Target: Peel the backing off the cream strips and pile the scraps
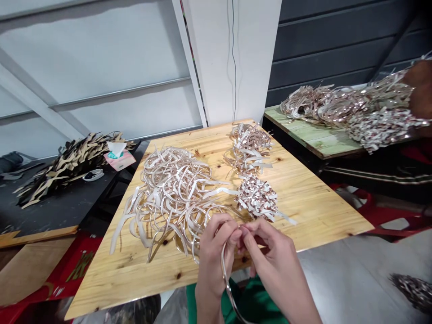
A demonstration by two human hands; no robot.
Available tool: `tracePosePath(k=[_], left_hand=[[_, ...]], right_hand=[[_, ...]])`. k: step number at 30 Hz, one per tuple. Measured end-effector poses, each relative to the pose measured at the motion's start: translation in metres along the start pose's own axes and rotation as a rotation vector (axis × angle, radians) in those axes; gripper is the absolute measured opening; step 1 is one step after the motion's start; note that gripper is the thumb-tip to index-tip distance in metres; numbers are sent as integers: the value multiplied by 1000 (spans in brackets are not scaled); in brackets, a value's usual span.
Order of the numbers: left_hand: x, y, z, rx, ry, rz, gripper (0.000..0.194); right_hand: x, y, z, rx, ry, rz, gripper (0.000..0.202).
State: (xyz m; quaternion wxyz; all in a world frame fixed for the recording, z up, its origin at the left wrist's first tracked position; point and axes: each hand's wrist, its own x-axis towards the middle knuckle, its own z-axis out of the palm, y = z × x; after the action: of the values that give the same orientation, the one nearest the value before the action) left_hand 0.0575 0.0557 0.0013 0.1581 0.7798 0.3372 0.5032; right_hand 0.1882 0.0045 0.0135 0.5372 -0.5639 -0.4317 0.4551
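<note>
Just past the table's front edge, my left hand (219, 240) and my right hand (266, 245) meet with their fingertips pinched together. A shiny rose-gold and white strip (227, 283) runs out of my left hand and hangs down toward my lap. The right fingertips work at the same spot, where the strip's end is hidden by the fingers. Beyond my hands lies a round, tightly bunched metallic cluster (257, 198), with a pale strip sticking out at its right. A large tangle of loose curled strips (172, 189) spreads over the left of the wooden table (313, 211).
A smaller heap of strips (249, 146) lies at the table's far end. On the dark table at left are black-and-tan strips (74, 162), a tissue pack (119, 158) and a white ring (93, 175). At right, a green table (303, 135) carries more metallic strips, with a person's arm (420, 90) beside them.
</note>
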Motion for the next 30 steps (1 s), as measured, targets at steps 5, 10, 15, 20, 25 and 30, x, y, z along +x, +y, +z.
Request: tracePosePath(k=[5,10,15,20,25,30], left_hand=[[1,0,1,-69,-18,0,25],[-1,3,1,-77,20,-102,27],[-6,2,3,-36,141,-199,33],[-4,2,5,-42,143,-209,32],[-4,3,5,-66,104,-202,28],[-4,4,4,-66,71,-199,22]], right_hand=[[2,-2,0,-70,2,-22,25],[7,2,4,-58,81,-16,20],[7,7,6,37,95,-29,25],[6,3,10,162,18,-19,34],[5,-1,13,312,17,20,41],[5,-1,13,353,54,8,42]])
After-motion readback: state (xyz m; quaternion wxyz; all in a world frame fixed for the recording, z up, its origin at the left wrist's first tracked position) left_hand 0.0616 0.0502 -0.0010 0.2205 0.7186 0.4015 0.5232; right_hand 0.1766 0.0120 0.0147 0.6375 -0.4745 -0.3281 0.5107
